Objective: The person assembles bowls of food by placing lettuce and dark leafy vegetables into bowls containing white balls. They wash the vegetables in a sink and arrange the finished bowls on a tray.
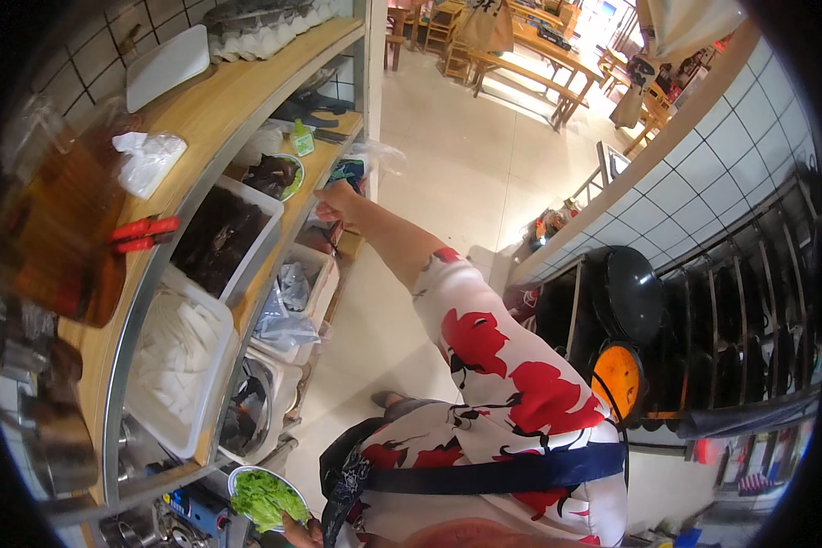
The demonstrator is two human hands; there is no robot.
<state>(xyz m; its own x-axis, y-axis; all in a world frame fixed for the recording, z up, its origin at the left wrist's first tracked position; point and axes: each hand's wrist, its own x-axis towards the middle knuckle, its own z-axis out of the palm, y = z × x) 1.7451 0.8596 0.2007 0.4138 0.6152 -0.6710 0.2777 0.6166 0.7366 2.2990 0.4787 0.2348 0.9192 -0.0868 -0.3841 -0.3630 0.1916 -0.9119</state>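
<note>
At the bottom, my left hand grips the rim of a white bowl of green lettuce leaves. My right hand reaches out to the shelf rack, its fingers curled near the front edge of the middle shelf. What those fingers hold or touch, if anything, is not visible. Close by on that shelf are a bowl of dark food over green leaves and a small green-labelled bottle. White tubs of dark food and pale strips stand nearer me.
On the upper shelf lie a wooden cutting board, red-handled scissors and egg trays. Lower down are a bin with plastic bags and a portable gas stove. A dark wok hangs at a rack on the right.
</note>
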